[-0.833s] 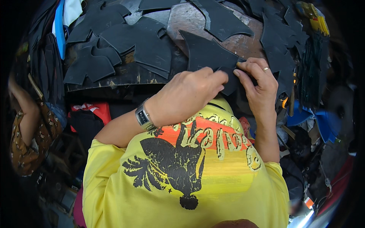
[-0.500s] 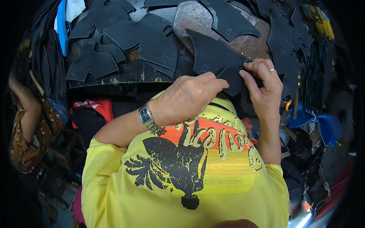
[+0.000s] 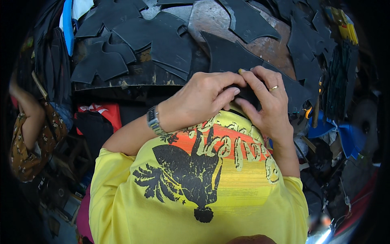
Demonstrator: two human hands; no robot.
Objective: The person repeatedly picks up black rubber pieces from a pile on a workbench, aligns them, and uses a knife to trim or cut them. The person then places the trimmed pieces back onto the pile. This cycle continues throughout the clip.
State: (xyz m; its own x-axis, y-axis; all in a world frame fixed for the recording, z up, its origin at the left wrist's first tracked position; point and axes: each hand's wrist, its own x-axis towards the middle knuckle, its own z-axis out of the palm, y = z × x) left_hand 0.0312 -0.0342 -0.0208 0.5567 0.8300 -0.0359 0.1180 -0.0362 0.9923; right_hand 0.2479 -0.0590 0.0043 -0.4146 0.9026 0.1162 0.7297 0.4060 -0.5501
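Observation:
My left hand (image 3: 201, 97), wearing a metal watch (image 3: 154, 120) on its wrist, has its thumb and fingers curled at the edge of a black leather-like cut piece (image 3: 248, 94). Opposite it my right hand (image 3: 266, 97), with a ring on one finger, bends its fingers round the same piece. The fingertips of both hands nearly meet at its upper edge. Much of the piece is hidden behind the fingers. Just beyond the hands lies a larger black cut piece (image 3: 229, 53) on the worn work table (image 3: 208, 18).
Stacks of black cut pieces (image 3: 168, 42) cover the table's left side, and more (image 3: 306, 53) lie at the right. An orange-handled tool (image 3: 308, 112) is at the right edge. A red cloth item (image 3: 111, 116) sits below the table. Another person's arm (image 3: 30, 118) shows at far left.
My right hand has moved left and slightly down, closer to my left hand. My left hand's fingers have shifted upward along the piece, which is now more covered.

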